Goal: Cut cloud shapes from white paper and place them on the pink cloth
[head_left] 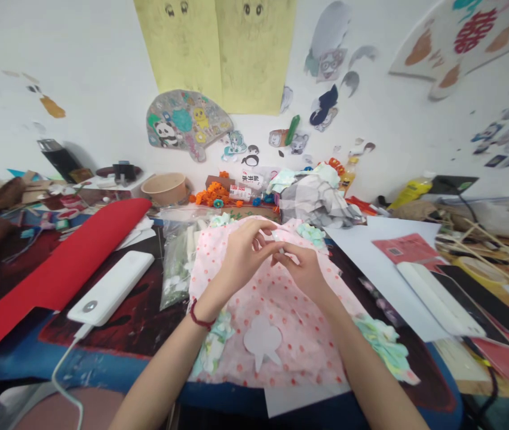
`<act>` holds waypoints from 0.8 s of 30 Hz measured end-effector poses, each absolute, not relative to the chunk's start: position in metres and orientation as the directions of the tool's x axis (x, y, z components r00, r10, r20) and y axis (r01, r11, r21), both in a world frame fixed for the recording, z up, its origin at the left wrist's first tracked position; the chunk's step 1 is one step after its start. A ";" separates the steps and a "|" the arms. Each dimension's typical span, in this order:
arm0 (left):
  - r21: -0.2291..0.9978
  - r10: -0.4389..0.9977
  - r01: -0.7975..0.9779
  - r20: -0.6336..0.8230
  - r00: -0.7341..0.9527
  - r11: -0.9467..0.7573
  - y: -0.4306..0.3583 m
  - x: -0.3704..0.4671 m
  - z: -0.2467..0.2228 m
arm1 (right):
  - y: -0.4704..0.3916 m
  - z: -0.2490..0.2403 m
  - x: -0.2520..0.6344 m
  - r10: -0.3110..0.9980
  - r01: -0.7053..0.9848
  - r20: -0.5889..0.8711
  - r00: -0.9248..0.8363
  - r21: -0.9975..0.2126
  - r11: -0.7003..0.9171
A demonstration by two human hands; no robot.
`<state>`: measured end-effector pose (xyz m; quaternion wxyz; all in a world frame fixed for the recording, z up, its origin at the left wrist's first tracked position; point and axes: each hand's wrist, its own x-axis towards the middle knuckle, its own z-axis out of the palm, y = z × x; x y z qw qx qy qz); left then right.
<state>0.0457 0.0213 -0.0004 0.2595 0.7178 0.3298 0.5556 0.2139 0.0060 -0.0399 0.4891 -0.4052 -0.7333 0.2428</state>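
Both hands meet above a pink cloth with red dots [276, 310], fingertips bent together. My left hand [246, 251], with a dark red band at its wrist, pinches at a small whitish piece [276, 237] too blurred to name. From the other side, my right hand [303, 269] closes thumb and finger at the same spot. Gathered mint-green and yellow fabric trims the cloth's corners [382, 346]. Nearer me on the cloth lies a white cutout [263, 341] with a rounded, lobed top and two pointed legs. A white sheet [303, 399] pokes out beneath the cloth's front edge.
Left of the cloth lie a clear plastic bag [176, 263], a white power bank [111, 286] with a cable, and red material [75, 257]. On the right are white paper [380, 269], a white device [438, 298] and thin wooden sticks [496, 251]. Bundled grey-white fabric [317, 197] sits behind.
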 end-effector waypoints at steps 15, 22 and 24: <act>0.381 0.513 0.393 0.797 0.319 -0.837 0.030 0.033 -0.014 | 0.004 -0.039 0.217 0.811 0.369 0.539 -0.229 -0.723 0.584; 0.306 0.495 0.416 0.714 0.495 -0.856 0.030 0.024 -0.012 | 0.006 -0.039 0.220 0.801 0.394 0.547 -0.243 -0.699 0.597; 0.310 0.503 0.418 0.698 0.510 -0.854 0.028 0.023 -0.010 | 0.006 -0.040 0.221 0.800 0.396 0.549 -0.244 -0.696 0.598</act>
